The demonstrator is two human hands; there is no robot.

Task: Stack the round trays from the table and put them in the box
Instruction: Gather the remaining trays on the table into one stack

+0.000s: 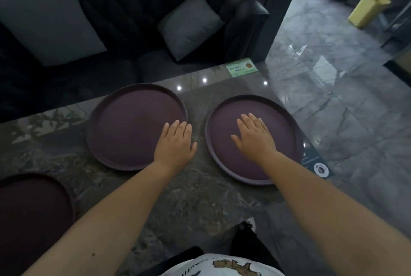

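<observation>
We have three round, dark maroon plastic trays lying flat on the glossy dark marble table point(189, 197). Taking the middle tray point(129, 128) as our landmark: the right tray point(282, 120) lies just beside it, apart, near the table's corner, and the third tray point(29, 209) sits nearer us to its left, partly out of view. Our left hand point(175, 144) rests flat, fingers spread, gripping nothing, over the middle tray's right rim. Our right hand point(255, 135) lies flat and empty on the right tray. The table looks slick, so a sliding push may send the right tray off the corner. No box is in sight.
</observation>
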